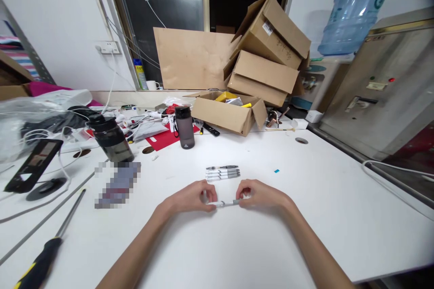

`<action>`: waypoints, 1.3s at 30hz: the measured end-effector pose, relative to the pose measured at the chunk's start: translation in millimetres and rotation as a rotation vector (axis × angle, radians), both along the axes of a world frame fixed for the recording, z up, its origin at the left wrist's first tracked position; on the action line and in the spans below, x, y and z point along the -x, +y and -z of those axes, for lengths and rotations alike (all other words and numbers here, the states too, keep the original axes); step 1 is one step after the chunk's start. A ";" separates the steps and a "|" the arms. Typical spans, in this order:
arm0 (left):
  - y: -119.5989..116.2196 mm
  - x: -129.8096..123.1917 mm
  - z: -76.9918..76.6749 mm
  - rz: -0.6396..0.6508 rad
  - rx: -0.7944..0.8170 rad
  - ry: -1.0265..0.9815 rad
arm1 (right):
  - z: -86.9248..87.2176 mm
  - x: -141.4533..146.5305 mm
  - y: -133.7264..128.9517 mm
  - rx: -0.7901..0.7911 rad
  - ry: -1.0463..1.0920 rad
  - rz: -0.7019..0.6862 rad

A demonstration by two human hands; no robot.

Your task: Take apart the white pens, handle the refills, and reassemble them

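Observation:
Between my hands a white pen with a grey end (pixel 225 203) lies crosswise, close to the white table (pixel 224 244). My left hand (pixel 196 196) pinches its left end with thumb and fingers. At the grey right end, my right hand (pixel 256 194) holds it with curled fingers. Just beyond my fingers several white and grey pens (pixel 223 174) lie side by side in a row, parallel to the held one. At the far side of that row is a darker pen (pixel 222 167). Whether the held pen touches the table, I cannot tell.
A dark water bottle (pixel 185 128) and a cardboard box (pixel 224 115) stand behind the pens. To the left are a black-lidded bottle (pixel 111 140), a phone on a stand (pixel 34 165) and a screwdriver (pixel 50 248). A blue scrap (pixel 276 171) lies right of the pens.

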State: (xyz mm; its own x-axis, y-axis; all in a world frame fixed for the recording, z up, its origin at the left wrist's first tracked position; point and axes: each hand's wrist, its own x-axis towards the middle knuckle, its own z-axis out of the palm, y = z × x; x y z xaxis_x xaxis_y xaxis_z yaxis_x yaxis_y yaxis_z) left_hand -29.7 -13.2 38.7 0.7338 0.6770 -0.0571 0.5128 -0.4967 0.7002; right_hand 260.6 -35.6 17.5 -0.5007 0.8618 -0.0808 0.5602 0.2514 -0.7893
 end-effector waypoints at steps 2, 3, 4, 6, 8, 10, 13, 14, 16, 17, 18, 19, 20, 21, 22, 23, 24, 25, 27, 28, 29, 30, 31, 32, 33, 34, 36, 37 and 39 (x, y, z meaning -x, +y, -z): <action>0.1 0.3 1.8 0.028 -0.017 0.010 | 1.0 -1.2 0.3 0.010 0.001 -0.020; 0.1 0.3 2.9 0.041 -0.027 0.015 | 1.2 -1.6 0.3 0.013 0.001 -0.029; 0.0 0.2 3.9 0.051 -0.037 0.018 | 1.3 -1.9 0.1 0.016 -0.002 -0.034; -0.6 -0.5 4.9 0.060 -0.051 0.026 | 1.4 -2.1 -0.2 0.024 -0.012 -0.038; -1.8 -1.3 4.6 0.058 -0.057 0.035 | 1.5 -2.0 -0.4 0.029 -0.020 -0.039; -2.9 -2.1 3.5 0.058 -0.058 0.048 | 1.6 -1.8 -0.4 0.028 -0.021 -0.041; -3.8 -2.7 2.0 0.058 -0.052 0.069 | 1.8 -1.5 -0.5 0.019 -0.023 -0.039; -3.9 -2.7 1.6 0.057 -0.046 0.077 | 1.8 -1.5 -0.7 0.015 -0.025 -0.039; -4.1 -2.7 1.2 0.052 -0.040 0.086 | 1.7 -1.5 -1.0 0.007 -0.029 -0.041; -4.2 -2.7 1.0 0.049 -0.040 0.087 | 1.5 -1.5 -1.1 0.003 -0.032 -0.044; -4.3 -2.7 0.9 0.045 -0.040 0.087 | 1.3 -1.5 -1.3 0.000 -0.034 -0.047; -4.4 -2.8 0.8 0.041 -0.041 0.087 | 1.0 -1.5 -1.5 -0.004 -0.036 -0.047; -4.5 -2.9 0.7 0.037 -0.042 0.087 | 0.8 -1.6 -1.6 -0.008 -0.037 -0.045; -4.5 -3.0 0.7 0.033 -0.042 0.089 | 0.6 -1.6 -1.7 -0.009 -0.039 -0.044; -4.6 -3.2 0.8 0.029 -0.042 0.092 | 0.5 -1.6 -1.9 -0.010 -0.040 -0.044; -4.6 -3.4 0.9 0.025 -0.042 0.094 | 0.4 -1.6 -2.0 -0.011 -0.043 -0.042; -4.6 -3.6 1.1 0.021 -0.042 0.095 | 0.4 -1.7 -2.2 -0.011 -0.046 -0.040; -4.6 -3.7 1.2 0.018 -0.041 0.094 | 0.5 -1.8 -2.4 -0.012 -0.048 -0.038; -4.7 -3.8 1.5 0.018 -0.038 0.092 | 0.6 -1.9 -2.7 -0.015 -0.045 -0.034; -4.8 -3.7 1.5 0.019 -0.038 0.090 | 0.7 -2.0 -2.9 -0.019 -0.040 -0.032; -5.0 -3.5 1.4 0.021 -0.039 0.089 | 0.6 -2.1 -3.0 -0.021 -0.035 -0.033; -5.2 -3.3 1.2 0.021 -0.040 0.089 | 0.6 -2.2 -3.0 -0.021 -0.031 -0.037; -5.4 -3.2 0.9 0.019 -0.040 0.089 | 0.4 -2.3 -2.9 -0.018 -0.031 -0.042; -5.5 -3.1 0.5 0.017 -0.042 0.091 | 0.3 -2.4 -2.8 -0.014 -0.034 -0.049; -5.6 -3.0 0.2 0.017 -0.042 0.094 | 0.1 -2.5 -2.6 -0.011 -0.039 -0.054; -5.6 -3.1 -0.1 0.019 -0.043 0.098 | -0.2 -2.5 -2.5 -0.010 -0.045 -0.057; -5.3 -3.4 -0.4 0.026 -0.043 0.106 | -0.6 -2.5 -2.4 -0.013 -0.055 -0.055; -5.1 -3.7 -0.4 0.029 -0.044 0.110 | -0.7 -2.5 -2.5 -0.015 -0.058 -0.053; -4.7 -4.2 -0.1 0.028 -0.049 0.118 | -0.9 -2.4 -2.9 -0.018 -0.060 -0.054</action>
State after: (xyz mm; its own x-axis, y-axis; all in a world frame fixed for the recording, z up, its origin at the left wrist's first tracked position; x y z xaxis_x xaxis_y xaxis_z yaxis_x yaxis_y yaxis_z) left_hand -25.4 -17.9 38.8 0.7427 0.6602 -0.1115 0.5757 -0.5446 0.6099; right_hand 263.0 -38.5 18.4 -0.5411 0.8354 -0.0966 0.5914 0.2964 -0.7499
